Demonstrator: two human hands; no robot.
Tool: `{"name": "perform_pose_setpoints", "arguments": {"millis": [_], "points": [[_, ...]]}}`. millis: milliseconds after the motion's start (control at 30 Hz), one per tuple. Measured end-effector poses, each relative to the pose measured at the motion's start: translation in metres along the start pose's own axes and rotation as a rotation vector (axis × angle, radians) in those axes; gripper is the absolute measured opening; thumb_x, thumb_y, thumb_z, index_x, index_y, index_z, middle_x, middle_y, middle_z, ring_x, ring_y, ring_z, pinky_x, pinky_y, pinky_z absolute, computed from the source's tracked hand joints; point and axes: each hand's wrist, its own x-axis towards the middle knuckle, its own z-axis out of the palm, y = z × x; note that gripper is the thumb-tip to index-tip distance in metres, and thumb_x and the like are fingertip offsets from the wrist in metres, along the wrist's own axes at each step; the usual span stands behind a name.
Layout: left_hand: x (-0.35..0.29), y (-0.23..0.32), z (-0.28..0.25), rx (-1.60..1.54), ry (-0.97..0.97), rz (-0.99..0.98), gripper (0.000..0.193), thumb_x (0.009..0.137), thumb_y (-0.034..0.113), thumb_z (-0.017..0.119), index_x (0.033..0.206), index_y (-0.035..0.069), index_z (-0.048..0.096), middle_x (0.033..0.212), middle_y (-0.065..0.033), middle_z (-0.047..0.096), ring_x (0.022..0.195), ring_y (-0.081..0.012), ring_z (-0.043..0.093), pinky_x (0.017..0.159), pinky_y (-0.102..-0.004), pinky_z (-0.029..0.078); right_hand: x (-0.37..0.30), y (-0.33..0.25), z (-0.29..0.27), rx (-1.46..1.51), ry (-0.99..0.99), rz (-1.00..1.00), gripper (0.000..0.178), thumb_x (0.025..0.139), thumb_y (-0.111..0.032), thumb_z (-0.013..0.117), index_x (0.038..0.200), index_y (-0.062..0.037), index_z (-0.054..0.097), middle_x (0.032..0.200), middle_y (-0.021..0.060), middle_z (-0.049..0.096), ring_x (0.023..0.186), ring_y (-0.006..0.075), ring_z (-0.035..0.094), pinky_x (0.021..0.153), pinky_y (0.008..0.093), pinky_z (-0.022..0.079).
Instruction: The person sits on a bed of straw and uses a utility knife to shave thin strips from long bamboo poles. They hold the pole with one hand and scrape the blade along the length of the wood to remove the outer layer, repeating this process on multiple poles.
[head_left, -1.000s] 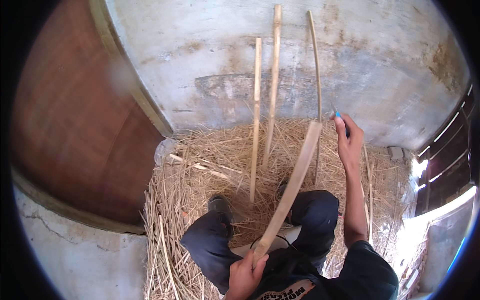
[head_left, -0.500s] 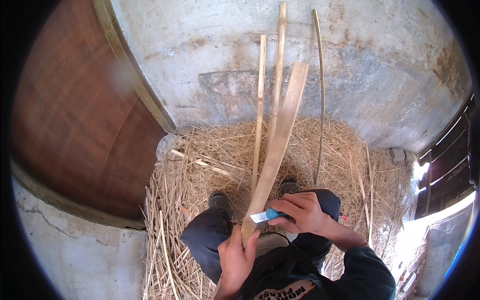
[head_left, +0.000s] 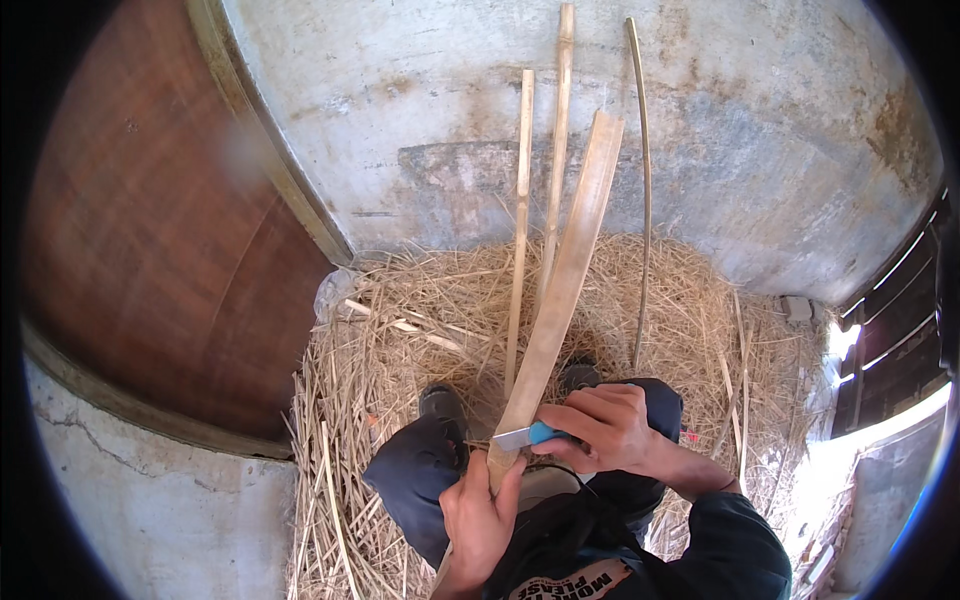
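A long, flat bamboo strip (head_left: 568,275) slants up and away from my lap, its far end in front of the wall. Its near end sits in the grip of my left hand (head_left: 480,510), the thumb along one side and the fingers along the other. My right hand (head_left: 597,430) is closed round the blue handle of a knife (head_left: 541,433). The knife's short, broad blade lies across the strip, just beyond my left fingertips. Its cutting edge against the bamboo is too small to make out.
Two pale bamboo poles (head_left: 521,200) and a thin brown stick (head_left: 642,190) lean on the grey wall (head_left: 430,110). Straw and shavings (head_left: 420,290) cover the floor round my shoes. A brown door panel (head_left: 160,230) stands at left, a dark slatted opening (head_left: 890,320) at right.
The bamboo strip has turned slightly, its far end shifting right and a little farther away. The knife blade has moved slightly left and down, nearer my left fingertips.
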Motion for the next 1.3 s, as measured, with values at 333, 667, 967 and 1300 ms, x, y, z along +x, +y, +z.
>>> {"name": "perform_pose_setpoints", "arguments": {"millis": [333, 667, 967, 1300], "points": [[-0.005, 0.000, -0.003, -0.046, -0.095, -0.074, 0.028, 0.098, 0.022, 0.078, 0.101, -0.001, 0.064, 0.077, -0.0259, 0.069, 0.073, -0.0465, 0.071, 0.060, -0.0477, 0.055, 0.005, 0.000, -0.014, -0.100, -0.004, -0.064, 0.029, 0.085, -0.037, 0.084, 0.104, -0.0153, 0.078, 0.075, -0.0036, 0.065, 0.055, 0.0136, 0.062, 0.049, 0.0286, 0.045], [-0.030, -0.034, -0.008, -0.212, -0.235, -0.153, 0.022, 0.106, 0.019, 0.066, 0.107, -0.002, 0.066, 0.069, -0.0196, 0.063, 0.059, -0.0376, 0.067, 0.056, -0.0408, 0.051, -0.004, 0.093, -0.053, -0.003, 0.259, 0.504, 0.033, 0.104, -0.034, 0.068, 0.107, -0.0014, 0.074, 0.073, 0.0074, 0.065, 0.064, 0.0150, 0.064, 0.058, 0.0326, 0.049], [-0.003, -0.019, -0.007, -0.322, -0.288, -0.081, 0.021, 0.108, 0.016, 0.061, 0.116, -0.002, 0.064, 0.067, -0.0184, 0.059, 0.058, -0.0374, 0.063, 0.057, -0.0411, 0.049, -0.004, 0.012, -0.008, 0.110, -0.078, 0.016, 0.038, 0.085, -0.040, 0.086, 0.104, -0.0096, 0.075, 0.071, 0.0004, 0.060, 0.052, 0.0200, 0.060, 0.047, 0.0339, 0.046], [0.003, -0.008, -0.005, -0.251, -0.240, -0.047, 0.027, 0.108, 0.020, 0.060, 0.117, -0.005, 0.064, 0.072, -0.0249, 0.063, 0.071, -0.0496, 0.067, 0.061, -0.0494, 0.051, -0.006, 0.003, -0.002, 0.117, -0.079, 0.030, 0.041, 0.084, -0.041, 0.085, 0.108, -0.0093, 0.074, 0.073, 0.0007, 0.063, 0.053, 0.0198, 0.061, 0.047, 0.0325, 0.046]]}}
